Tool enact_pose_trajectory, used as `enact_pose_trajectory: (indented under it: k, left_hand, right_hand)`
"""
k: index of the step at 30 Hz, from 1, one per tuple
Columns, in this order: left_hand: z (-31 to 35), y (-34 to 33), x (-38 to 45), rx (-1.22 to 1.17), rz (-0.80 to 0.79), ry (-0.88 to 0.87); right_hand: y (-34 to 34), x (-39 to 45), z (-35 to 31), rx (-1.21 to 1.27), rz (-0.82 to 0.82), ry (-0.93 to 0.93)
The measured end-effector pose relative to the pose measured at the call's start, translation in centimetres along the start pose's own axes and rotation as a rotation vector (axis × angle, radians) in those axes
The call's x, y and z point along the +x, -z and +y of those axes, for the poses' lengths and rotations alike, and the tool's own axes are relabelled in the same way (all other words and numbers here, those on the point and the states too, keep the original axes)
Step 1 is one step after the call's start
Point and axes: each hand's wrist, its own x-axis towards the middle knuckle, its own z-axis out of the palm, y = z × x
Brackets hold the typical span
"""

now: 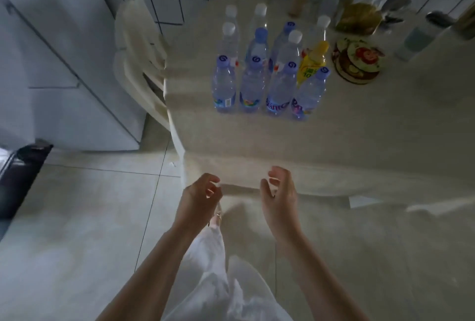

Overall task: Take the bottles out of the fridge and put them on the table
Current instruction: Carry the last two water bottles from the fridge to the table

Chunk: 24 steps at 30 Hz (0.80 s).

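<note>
Several clear water bottles (267, 63) with blue or white caps stand upright in rows on the cloth-covered table (257, 140), near its left edge. A yellow-capped bottle (312, 61) stands among them on the right. The white fridge (51, 63) is at the left with its door closed. My left hand (200, 197) and my right hand (280, 192) hover side by side in front of the table's near edge, well short of the bottles. Both hands hold nothing, with fingers curled and apart.
A white plastic chair (138, 45) stands between the fridge and the table. A round decorated tin (356, 60), a bag of food (358, 18) and jars sit at the table's back right. A dark object (20, 174) lies on the tiled floor at the left.
</note>
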Motion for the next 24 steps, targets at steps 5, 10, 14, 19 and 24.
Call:
enact_pose_trajectory:
  k: [5,10,14,19,24]
  left_hand:
    - [-1.7,0.0,-7.8,0.012,0.046,0.039]
    - [-3.1,2.9,-12.3,-0.001,0.163,0.065]
    - [-5.0,5.5,-15.6,-0.072,0.295,0.103]
    - [-8.2,7.6,-20.4,-0.146,0.413,0.189]
    - [-13.1,10.2,-26.0,-0.212,0.518,0.318]
  right_hand:
    - [2.2,-5.5,0.0,0.005,-0.155,-0.022]
    - [2.2,-8.8,-1.6,0.063,-0.265,0.034]
    - [0.8,-11.5,-2.9,0.074,-0.364,0.072]
    - [-2.1,-14.8,-5.1,0.041,-0.516,0.126]
    - [-6.2,-19.7,-7.7,-0.010,-0.713,0.195]
